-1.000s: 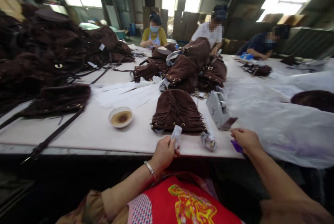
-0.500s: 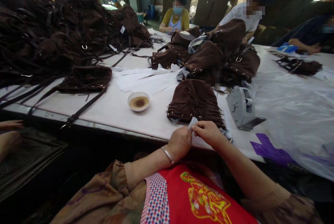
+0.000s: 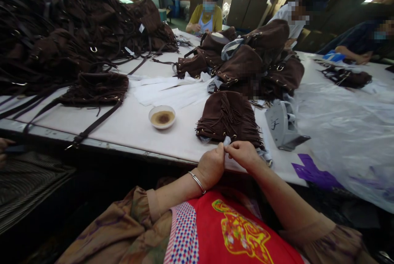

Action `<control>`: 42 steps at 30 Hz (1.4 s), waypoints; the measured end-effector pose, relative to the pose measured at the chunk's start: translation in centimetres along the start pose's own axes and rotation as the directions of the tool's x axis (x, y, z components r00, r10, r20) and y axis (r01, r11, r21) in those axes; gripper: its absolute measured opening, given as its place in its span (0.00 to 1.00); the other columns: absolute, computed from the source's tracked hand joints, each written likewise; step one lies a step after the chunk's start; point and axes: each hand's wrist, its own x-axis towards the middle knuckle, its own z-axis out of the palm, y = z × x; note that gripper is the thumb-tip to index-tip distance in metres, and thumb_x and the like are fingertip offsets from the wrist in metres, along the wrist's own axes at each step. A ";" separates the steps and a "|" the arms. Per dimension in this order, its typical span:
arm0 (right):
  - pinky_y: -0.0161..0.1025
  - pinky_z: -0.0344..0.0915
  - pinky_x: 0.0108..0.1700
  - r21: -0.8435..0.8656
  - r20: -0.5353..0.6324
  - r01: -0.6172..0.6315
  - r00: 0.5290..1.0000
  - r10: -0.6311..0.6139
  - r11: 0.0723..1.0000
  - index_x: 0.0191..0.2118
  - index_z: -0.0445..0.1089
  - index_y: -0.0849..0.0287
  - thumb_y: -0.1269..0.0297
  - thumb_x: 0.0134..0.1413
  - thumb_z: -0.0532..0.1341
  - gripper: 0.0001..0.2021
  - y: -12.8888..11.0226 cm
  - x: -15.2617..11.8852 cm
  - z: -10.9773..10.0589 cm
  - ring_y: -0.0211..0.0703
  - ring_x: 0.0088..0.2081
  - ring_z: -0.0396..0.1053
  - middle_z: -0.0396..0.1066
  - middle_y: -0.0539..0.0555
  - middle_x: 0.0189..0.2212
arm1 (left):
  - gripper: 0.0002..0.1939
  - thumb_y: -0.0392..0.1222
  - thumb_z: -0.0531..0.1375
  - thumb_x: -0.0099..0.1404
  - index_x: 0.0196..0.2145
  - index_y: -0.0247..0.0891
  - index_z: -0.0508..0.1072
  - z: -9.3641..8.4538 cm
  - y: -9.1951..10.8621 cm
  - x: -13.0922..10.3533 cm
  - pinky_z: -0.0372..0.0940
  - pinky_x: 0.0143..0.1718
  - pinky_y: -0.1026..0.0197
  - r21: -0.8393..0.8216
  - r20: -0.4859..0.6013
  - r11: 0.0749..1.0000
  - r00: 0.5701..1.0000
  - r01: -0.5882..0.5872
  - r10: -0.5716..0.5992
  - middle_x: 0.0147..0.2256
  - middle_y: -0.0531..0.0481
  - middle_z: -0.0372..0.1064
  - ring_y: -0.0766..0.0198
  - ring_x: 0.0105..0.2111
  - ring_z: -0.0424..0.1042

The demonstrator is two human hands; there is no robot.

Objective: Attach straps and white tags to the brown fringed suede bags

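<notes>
My left hand (image 3: 212, 165) and my right hand (image 3: 244, 154) meet at the table's front edge, both closed. Between their fingertips they pinch a small piece of translucent plastic film (image 3: 227, 140), whose upper end pokes out above the fingers. A dark brown fringed bag (image 3: 229, 114) with gold eyelets lies flat just beyond my hands. More plastic shows under its near edge. Right of that bag stands a grey tape dispenser (image 3: 283, 126).
Dark brown bags form a large pile (image 3: 83, 26) at left and a smaller heap (image 3: 246, 59) ahead. A bowl of brownish stuff (image 3: 162, 117) stands left of the fringed bag. Clear plastic sheeting (image 3: 344, 133) and purple tape (image 3: 315, 174) cover the right side. Several people sit across the table.
The plastic film looks narrower and more gathered between my fingers, and my right fingers have curled in slightly. At far left another person's hand has drawn back. The view has shifted a little.
</notes>
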 end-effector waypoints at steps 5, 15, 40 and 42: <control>0.35 0.61 0.30 0.080 0.013 -0.006 1.000 0.005 0.997 0.25 0.78 0.57 0.55 0.48 0.61 0.13 0.6 -0.7 0.0 0.42 0.25 0.70 0.76 0.52 0.22 | 0.19 0.42 0.45 0.72 0.37 0.35 0.74 -0.7 0.0 0.7 0.64 0.39 0.61 0.045 -0.013 0.998 0.999 0.032 -0.031 0.33 0.42 0.73 0.60 0.33 0.71; 0.33 0.56 0.20 0.437 -0.090 -0.121 0.980 0.177 0.891 0.29 0.74 0.60 0.56 0.42 0.66 0.12 0.8 -2.0 2.1 0.38 0.19 0.66 0.74 0.53 0.21 | 0.16 0.43 0.51 0.69 0.30 0.36 0.73 -0.6 0.4 0.4 0.63 0.32 0.63 -0.190 -0.115 0.975 0.983 0.119 -0.143 0.27 0.47 0.73 0.64 0.27 0.70; 0.29 0.46 0.19 0.896 0.123 -0.088 0.991 -0.052 0.436 0.25 0.67 0.60 0.51 0.40 0.72 0.19 2.6 -1.1 1.7 0.28 0.17 0.51 0.62 0.43 0.16 | 0.14 0.47 0.62 0.63 0.37 0.32 0.69 -1.2 1.5 1.3 0.60 0.17 0.72 -0.826 0.545 -0.036 0.783 0.562 -0.300 0.24 0.52 0.67 0.75 0.16 0.61; 0.29 0.46 0.19 0.921 0.128 -0.098 0.990 -0.056 0.377 0.27 0.67 0.59 0.51 0.40 0.72 0.18 2.8 -1.1 2.1 0.28 0.16 0.50 0.61 0.43 0.15 | 0.13 0.48 0.61 0.64 0.37 0.33 0.69 -1.3 1.8 1.4 0.58 0.18 0.73 -0.811 0.583 -0.114 0.778 0.573 -0.233 0.23 0.54 0.65 0.76 0.16 0.60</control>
